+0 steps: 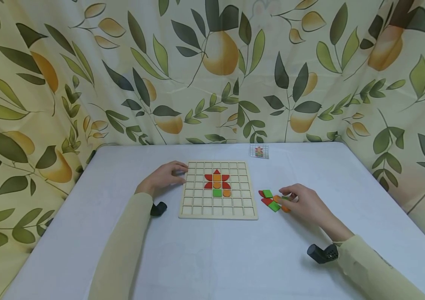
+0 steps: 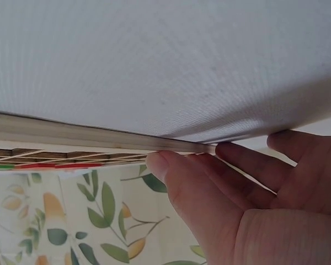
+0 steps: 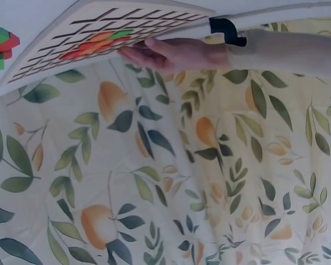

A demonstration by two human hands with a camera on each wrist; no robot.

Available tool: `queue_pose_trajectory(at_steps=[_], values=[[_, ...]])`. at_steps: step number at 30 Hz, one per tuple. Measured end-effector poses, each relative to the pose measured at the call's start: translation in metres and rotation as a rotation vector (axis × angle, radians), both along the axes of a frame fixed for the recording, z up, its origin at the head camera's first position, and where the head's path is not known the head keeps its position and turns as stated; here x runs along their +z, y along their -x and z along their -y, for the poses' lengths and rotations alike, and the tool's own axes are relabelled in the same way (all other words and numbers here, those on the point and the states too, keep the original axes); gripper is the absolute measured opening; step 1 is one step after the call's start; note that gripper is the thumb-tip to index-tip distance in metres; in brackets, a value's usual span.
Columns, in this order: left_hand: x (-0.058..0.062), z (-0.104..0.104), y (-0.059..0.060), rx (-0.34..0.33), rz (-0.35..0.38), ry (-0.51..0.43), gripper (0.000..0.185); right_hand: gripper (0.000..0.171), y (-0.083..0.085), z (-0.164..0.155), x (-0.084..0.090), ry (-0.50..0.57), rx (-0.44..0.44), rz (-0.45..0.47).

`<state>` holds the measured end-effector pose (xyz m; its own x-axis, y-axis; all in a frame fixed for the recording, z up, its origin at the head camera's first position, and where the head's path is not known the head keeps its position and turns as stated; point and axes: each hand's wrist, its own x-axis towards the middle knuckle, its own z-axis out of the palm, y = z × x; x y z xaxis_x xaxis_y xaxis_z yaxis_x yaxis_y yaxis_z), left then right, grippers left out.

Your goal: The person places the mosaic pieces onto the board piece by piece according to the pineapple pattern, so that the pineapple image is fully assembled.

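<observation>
A wooden grid board (image 1: 197, 206) lies on the white table, with red, orange and green pieces forming a flower (image 1: 217, 183) in its middle cells. My left hand (image 1: 179, 171) rests at the board's left edge, fingers straight and touching the rim; the left wrist view shows those fingers (image 2: 171, 165) against the board edge (image 2: 71, 135). To the right of the board lies a small pile of loose red, green and orange pieces (image 1: 270, 199). My right hand (image 1: 286, 197) is over that pile, fingers curled down onto it. Whether it pinches a piece is hidden.
A small pattern card (image 1: 259, 151) stands near the table's far edge. A leaf-and-pear curtain (image 1: 212, 71) closes off the back and both sides. Black wrist cameras (image 1: 158, 208) (image 1: 323, 253) sit by each forearm. The white table (image 1: 212, 258) stretches towards me.
</observation>
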<state>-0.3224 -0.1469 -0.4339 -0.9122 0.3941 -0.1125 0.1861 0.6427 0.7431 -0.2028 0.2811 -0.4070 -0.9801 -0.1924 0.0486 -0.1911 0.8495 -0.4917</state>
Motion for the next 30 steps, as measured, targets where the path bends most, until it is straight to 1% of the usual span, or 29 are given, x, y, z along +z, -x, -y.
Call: queue_pose_trajectory(at_steps=[8,15,19,24,30], values=[[-0.001,0.001,0.000,-0.004,-0.007,-0.003,0.042,0.034,0.003,0.000,-0.006,-0.034,0.029,-0.005],[0.000,0.000,0.000,0.003,0.006,-0.013,0.042,0.034,0.007,0.001,-0.010,-0.074,0.015,0.034],[-0.001,0.001,0.000,0.002,0.001,-0.010,0.042,0.031,0.009,0.002,-0.011,-0.084,0.020,0.025],[0.000,0.002,0.000,-0.002,-0.010,-0.003,0.041,0.026,0.012,0.003,-0.014,-0.102,0.047,-0.001],[-0.001,0.001,0.001,-0.015,-0.017,-0.005,0.042,0.025,0.014,0.005,-0.016,-0.101,0.058,-0.004]])
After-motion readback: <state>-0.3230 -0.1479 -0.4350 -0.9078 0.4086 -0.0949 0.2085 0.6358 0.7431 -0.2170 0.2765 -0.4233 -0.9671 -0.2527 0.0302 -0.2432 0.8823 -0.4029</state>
